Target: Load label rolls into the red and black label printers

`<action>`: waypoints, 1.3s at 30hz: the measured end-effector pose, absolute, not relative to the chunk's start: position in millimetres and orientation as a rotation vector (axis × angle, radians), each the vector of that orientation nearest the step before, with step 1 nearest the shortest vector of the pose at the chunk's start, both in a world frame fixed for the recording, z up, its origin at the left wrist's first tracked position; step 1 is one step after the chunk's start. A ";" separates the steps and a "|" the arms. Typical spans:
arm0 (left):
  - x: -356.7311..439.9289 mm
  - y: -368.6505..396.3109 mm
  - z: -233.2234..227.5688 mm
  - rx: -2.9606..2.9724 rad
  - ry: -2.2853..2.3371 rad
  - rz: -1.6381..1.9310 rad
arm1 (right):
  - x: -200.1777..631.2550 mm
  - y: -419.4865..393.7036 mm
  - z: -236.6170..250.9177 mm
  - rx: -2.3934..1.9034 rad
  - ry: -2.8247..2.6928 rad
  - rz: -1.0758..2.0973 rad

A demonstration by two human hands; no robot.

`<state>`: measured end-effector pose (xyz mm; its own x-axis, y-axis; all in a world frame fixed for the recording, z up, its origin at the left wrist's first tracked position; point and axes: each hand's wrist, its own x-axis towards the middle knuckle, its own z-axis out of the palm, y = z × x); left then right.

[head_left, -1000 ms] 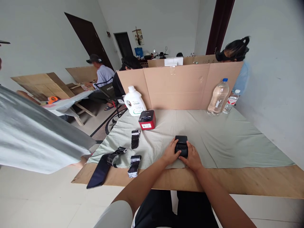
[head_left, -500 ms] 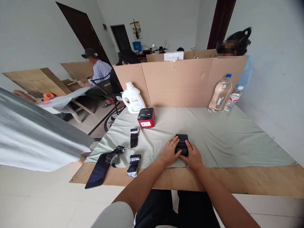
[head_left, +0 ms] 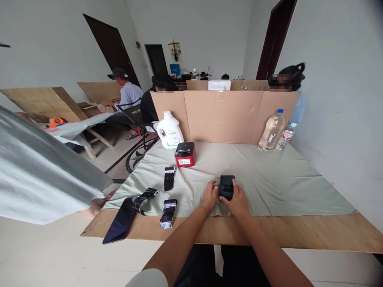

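At centre frame I see both hands, left hand [head_left: 209, 196] and right hand [head_left: 237, 200], pinching the small black device [head_left: 227, 186], apparently steadying it on the cloth [head_left: 284, 179].

A red printer [head_left: 185, 154], white jug [head_left: 169, 130] and two bottles [head_left: 271, 131] stand behind.

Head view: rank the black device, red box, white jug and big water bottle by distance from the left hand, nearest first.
1. black device: touching the left hand, on its right side.
2. red box: ahead and slightly left on the cloth.
3. white jug: beyond the red box, by the cardboard screen.
4. big water bottle: far right corner, by the screen.
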<state>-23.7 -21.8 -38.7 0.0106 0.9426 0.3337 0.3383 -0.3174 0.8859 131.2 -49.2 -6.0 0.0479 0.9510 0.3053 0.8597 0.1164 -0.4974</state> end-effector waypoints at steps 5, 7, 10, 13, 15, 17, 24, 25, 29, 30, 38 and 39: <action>-28.2 -19.2 -40.3 1.655 1.351 1.345 | 100.5 -47.9 5.9 -1.985 -1.807 0.110; -27.7 -23.1 -37.1 1.797 1.383 1.268 | 103.0 -45.3 6.0 -1.970 -1.842 0.111; -24.1 -31.2 -32.7 2.090 1.443 1.074 | 123.4 -34.0 5.6 -1.906 -1.866 0.089; -19.7 -37.3 -30.8 2.405 1.437 0.750 | 158.9 -2.9 12.8 -1.859 -1.814 0.042; -18.4 -38.7 -30.0 2.574 1.325 0.500 | 187.6 29.9 22.7 -1.860 -1.745 0.018; -18.8 -38.8 -28.7 2.641 1.244 0.331 | 217.8 65.9 32.6 -1.970 -1.608 0.043; -23.3 -38.8 -22.3 2.620 1.219 0.225 | 304.9 134.4 20.8 -2.397 -1.361 0.042; -23.6 -38.6 -21.3 2.617 1.213 0.222 | 311.7 135.1 15.5 -2.404 -1.355 0.021; -23.3 -40.1 -16.1 2.555 1.231 0.249 | 318.6 123.7 2.6 -2.346 -1.379 -0.079; -22.8 -41.4 -15.0 2.530 1.235 0.282 | 314.5 118.6 1.1 -2.310 -1.387 -0.145; -18.8 -36.5 -19.6 2.193 1.176 0.661 | 201.2 57.9 -30.4 -1.448 -1.976 -0.030; -22.3 -32.4 -18.6 2.095 1.201 0.727 | 183.3 47.2 -36.1 -1.379 -2.018 0.085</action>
